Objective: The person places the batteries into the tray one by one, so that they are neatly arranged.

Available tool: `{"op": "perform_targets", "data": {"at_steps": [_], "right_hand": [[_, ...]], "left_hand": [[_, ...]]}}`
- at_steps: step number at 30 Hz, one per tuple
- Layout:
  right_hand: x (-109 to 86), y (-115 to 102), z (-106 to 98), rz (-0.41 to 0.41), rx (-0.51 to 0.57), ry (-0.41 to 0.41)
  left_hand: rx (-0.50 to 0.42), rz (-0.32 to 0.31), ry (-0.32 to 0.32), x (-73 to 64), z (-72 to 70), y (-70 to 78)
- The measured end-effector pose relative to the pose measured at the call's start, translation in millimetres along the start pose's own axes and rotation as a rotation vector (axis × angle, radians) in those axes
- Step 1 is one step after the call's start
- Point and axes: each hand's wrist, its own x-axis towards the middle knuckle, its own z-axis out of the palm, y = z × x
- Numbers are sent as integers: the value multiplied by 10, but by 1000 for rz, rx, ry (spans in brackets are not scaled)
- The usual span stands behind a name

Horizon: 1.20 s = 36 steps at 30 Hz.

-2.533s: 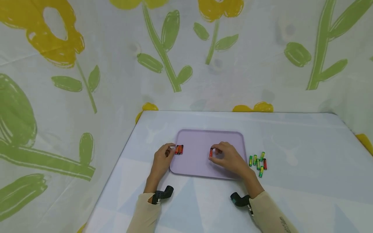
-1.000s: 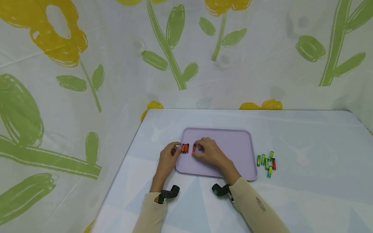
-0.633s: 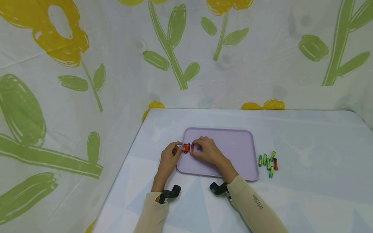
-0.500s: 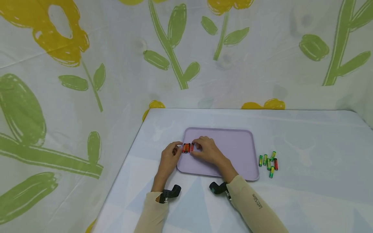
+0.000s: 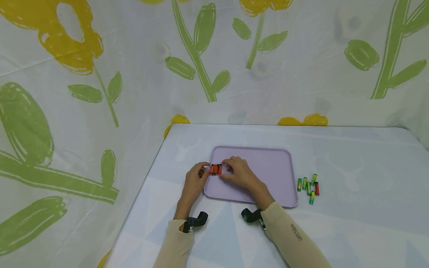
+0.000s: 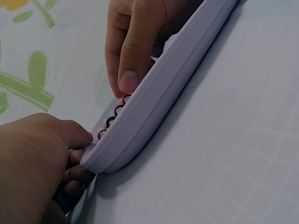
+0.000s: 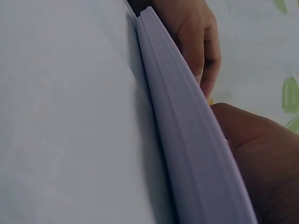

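Observation:
In the head view a row of several red-and-black batteries (image 5: 215, 169) lies side by side at the left end of the lilac tray (image 5: 258, 178). My right hand (image 5: 239, 173) pinches the rightmost battery between thumb and fingers, flush with the row. My left hand (image 5: 196, 178) is at the tray's left rim, loosely curled, its thumb and index finger by the leftmost battery. From the left wrist, battery ends (image 6: 110, 122) show behind the tray wall (image 6: 154, 102), with the right thumb at the farthest one. In the right wrist view the tray wall (image 7: 187, 121) hides the batteries.
Right of the tray, several green batteries (image 5: 309, 188) and one red battery (image 5: 317, 188) lie loosely together on the pale patterned table (image 5: 355, 212). A flower-printed cloth (image 5: 140, 74) hangs behind and to the left.
My right hand has carried a red battery leftward across the tray and brought it against the row. The left hand stays beside the row; the head view has shifted slightly.

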Motion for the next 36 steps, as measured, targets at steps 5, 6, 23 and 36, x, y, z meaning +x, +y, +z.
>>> {"op": "perform_targets", "data": {"at_steps": [5,6,23,36], "right_hand": [[-121,-48,-122,-2,6,19],[-149,-57,-151,-6,4,22],[-716,-10,-652,-32,-86,102],[-995,190,-873,-41,-113,191]], "left_hand": [[3,21,19,-14,-2,13],[-1,24,22,-21,-5,23],[-16,-45,4,-32,8,54],[-16,-50,3,-37,-67,13]]}}
